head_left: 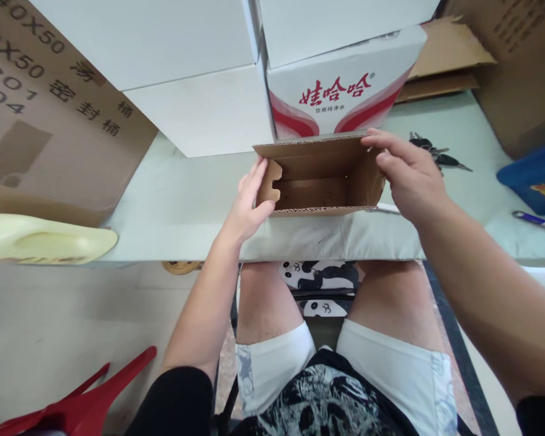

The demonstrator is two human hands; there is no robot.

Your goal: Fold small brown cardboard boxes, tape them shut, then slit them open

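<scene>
Open cardboard box [320,186] lies mid-frame on the counter [177,194], long axis left to right between both grips, left hand [246,204] holding its left end, right hand [411,172] its upper right corner, neither hand nearer

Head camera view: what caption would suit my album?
A person's left hand and right hand hold an open brown cardboard box on a pale green tabletop before a red-and-white carton.

Soft diffuse light, pale tablecloth [163,200] evenly lit, carton [315,192] interior shadowed, wide-angle stretching toward edges
</scene>
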